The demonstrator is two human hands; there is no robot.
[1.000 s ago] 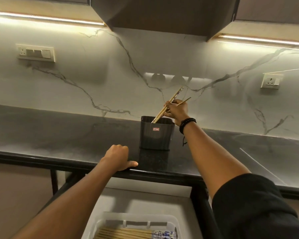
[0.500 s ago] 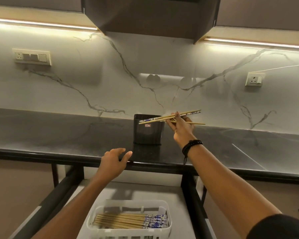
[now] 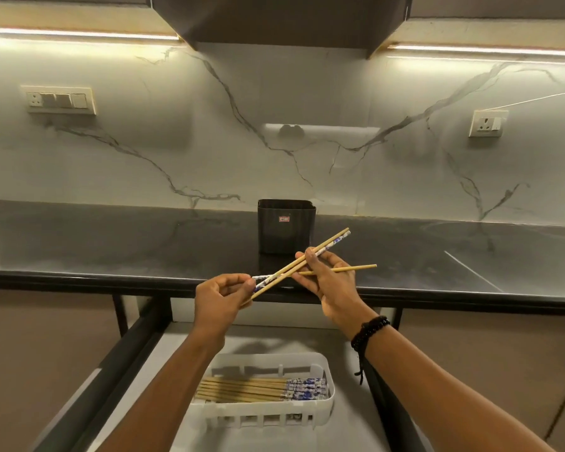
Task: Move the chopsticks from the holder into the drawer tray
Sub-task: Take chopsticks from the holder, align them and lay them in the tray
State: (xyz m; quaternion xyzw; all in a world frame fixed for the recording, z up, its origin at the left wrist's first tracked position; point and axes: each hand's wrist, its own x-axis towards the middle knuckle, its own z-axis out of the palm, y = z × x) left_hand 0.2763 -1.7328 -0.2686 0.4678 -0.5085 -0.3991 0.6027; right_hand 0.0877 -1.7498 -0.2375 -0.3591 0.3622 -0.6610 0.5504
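The right hand (image 3: 335, 285) grips a small bunch of chopsticks (image 3: 279, 277) between thumb and curled fingers, near their middle. The left hand (image 3: 221, 296) pinches the lower ends of the same bunch, fingers curled around them. 2 of the sticks run side by side, slanting up to the right, and 1 of these shows a blue-patterned end; another stick juts out to the right past the right fingers. Both hands hover above the front edge of the dark worktop (image 3: 111, 246). A black beaded bracelet (image 3: 369, 331) circles the right wrist. Behind the hands the dark holder (image 3: 286, 226) stands upright on the worktop. Below, in the open drawer (image 3: 274, 337), a white tray (image 3: 327, 415) holds a row of chopsticks lying flat (image 3: 252, 388), patterned ends to the right.
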